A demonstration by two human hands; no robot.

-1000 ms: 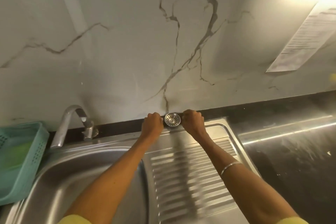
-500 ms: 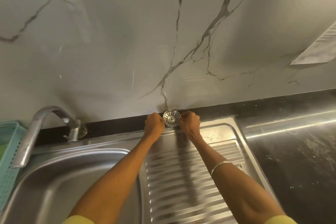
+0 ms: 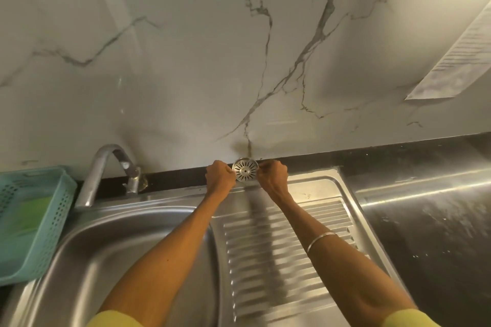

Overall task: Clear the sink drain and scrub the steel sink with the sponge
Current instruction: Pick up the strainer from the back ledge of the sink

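Note:
A round steel drain strainer (image 3: 245, 170) with radial slots stands on edge at the back of the sink unit, against the dark strip below the marble wall. My left hand (image 3: 219, 176) pinches its left rim and my right hand (image 3: 273, 176) pinches its right rim. Both arms reach out over the steel sink. The basin (image 3: 111, 249) lies at the lower left, and the ribbed draining board (image 3: 297, 241) lies under my right forearm. In the teal basket (image 3: 57, 210) at the left shows something green (image 3: 32, 216), blurred; I cannot tell if it is the sponge.
A curved steel tap (image 3: 106, 170) rises behind the basin. A dark, scuffed worktop (image 3: 430, 225) runs to the right of the draining board. A printed sheet (image 3: 457, 61) hangs on the marble wall at the upper right.
Both hands keep the strainer pinched at the same spot by the wall. Only my view shifted, left and then back right, so the basket shows fully again.

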